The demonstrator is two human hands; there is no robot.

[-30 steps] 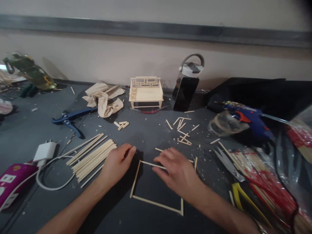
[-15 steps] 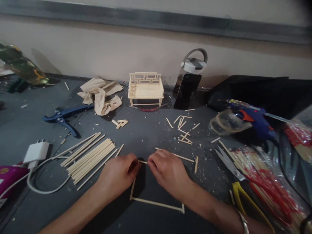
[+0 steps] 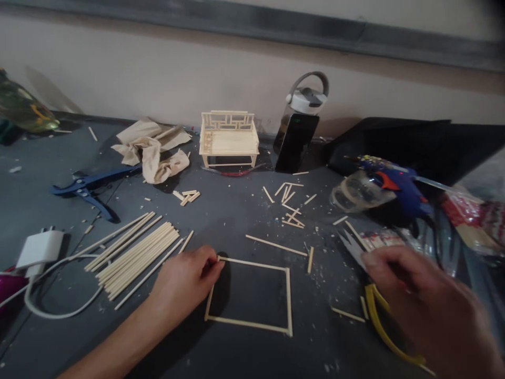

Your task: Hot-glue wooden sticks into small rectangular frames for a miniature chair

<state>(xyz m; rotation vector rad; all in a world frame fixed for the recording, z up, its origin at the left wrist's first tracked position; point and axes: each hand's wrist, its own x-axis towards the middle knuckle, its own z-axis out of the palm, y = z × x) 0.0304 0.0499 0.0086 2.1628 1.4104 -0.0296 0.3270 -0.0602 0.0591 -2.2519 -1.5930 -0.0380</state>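
A rectangular frame of thin sticks (image 3: 248,325) lies flat on the dark table. My left hand (image 3: 189,276) pinches its far left corner between thumb and fingertips. Over at the right, my right hand (image 3: 430,300) is blurred above the scissors, beside their pointed blades (image 3: 353,248); its fingers are bent and what they touch is hard to make out. A loose stick (image 3: 276,245) and a short piece (image 3: 310,260) lie just beyond the frame. Left of my left hand is a row of round sticks (image 3: 138,258).
A small wooden bench model (image 3: 229,139) stands at the back, near a phone (image 3: 296,143) leaning on a bottle (image 3: 310,100). Blue cutters (image 3: 92,185) and crumpled paper (image 3: 152,150) lie left; a glue gun (image 3: 402,187) and yellow-handled tool (image 3: 379,326) are right.
My right hand has left the frame's far side and moved right to the scissors. My left hand stays at the corner. The whole frame is now uncovered, and the view has shifted slightly.
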